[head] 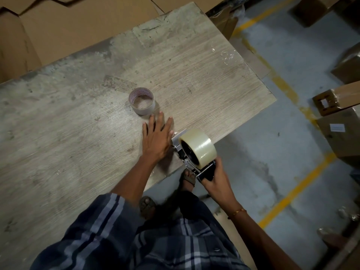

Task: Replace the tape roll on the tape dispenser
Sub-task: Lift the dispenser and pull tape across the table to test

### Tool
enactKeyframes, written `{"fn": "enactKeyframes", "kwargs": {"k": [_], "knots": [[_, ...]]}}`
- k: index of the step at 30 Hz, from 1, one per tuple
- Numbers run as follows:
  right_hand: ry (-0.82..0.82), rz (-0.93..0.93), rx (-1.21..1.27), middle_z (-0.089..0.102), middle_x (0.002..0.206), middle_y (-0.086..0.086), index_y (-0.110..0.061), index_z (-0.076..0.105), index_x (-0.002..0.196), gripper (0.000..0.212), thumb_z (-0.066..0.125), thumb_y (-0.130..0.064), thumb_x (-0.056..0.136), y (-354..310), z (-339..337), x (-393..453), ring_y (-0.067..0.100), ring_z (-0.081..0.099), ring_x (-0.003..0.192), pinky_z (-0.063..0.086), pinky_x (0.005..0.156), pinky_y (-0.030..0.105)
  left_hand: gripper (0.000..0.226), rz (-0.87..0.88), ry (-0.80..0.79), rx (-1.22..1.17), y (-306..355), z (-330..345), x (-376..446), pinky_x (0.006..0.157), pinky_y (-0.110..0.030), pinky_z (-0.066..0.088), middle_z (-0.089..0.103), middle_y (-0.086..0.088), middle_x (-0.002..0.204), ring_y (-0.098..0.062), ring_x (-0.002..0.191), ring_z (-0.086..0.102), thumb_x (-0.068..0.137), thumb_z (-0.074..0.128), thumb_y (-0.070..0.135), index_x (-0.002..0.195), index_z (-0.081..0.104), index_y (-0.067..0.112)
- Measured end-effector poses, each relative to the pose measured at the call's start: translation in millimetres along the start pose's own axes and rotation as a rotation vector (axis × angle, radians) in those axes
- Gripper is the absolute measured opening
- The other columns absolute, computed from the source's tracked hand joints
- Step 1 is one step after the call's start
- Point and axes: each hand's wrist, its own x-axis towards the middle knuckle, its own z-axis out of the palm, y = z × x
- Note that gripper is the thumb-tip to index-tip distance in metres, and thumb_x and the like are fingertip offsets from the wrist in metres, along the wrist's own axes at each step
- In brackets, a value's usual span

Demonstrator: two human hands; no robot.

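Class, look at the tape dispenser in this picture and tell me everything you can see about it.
The tape dispenser is a hand-held one with a shiny metal frame and a black handle. A full roll of clear tape sits on its black hub. It lies tilted at the near right edge of the worn wooden table, its front end on the tabletop. The right hand grips the handle; the left hand lies flat beside its front end.

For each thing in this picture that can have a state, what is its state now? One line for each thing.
Metal and black handheld tape dispenser: loaded, front end resting on the table edge, handle held.
Full clear tape roll: mounted on the dispenser wheel.
Empty grey cardboard tape core: lying flat on the worn wooden table, free, untouched.
Left hand: open, fingers straight, flat on the table beside the dispenser.
Right hand: grip closed around the dispenser handle.
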Motion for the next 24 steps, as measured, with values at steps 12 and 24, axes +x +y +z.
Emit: {"fn": "enactKeyframes", "kwargs": {"k": [12,24], "knots": [[-0.041,-0.018,0.009,0.052,0.115,-0.031,-0.039,0.033,0.133,0.077,0.086,-0.030,0.077,-7.6,-4.9,-1.2,-0.025,0.051,0.102,0.045,0.082,0.003,0.052,0.407,-0.029,0.146,-31.0,0.1,-24.7,0.121,-0.059,0.002,0.002,-0.003,0.168,-0.030,0.154,-0.002,0.100,0.025,0.061,0.143,0.038,0.034],[0.148,-0.005,-0.169,0.061,0.116,-0.009,-0.033,0.027,0.143,0.078,0.071,-0.055,0.083,-26.6,16.2,-17.7,0.019,0.064,0.101,0.055,0.082,0.040,0.101,0.305,-0.388,0.332,-19.2,-20.7,-17.0,0.117,-0.065,-0.007,-0.034,-0.002,0.159,-0.031,0.148,-0.028,0.076,0.030,0.089,0.157,0.005,0.033]]}}
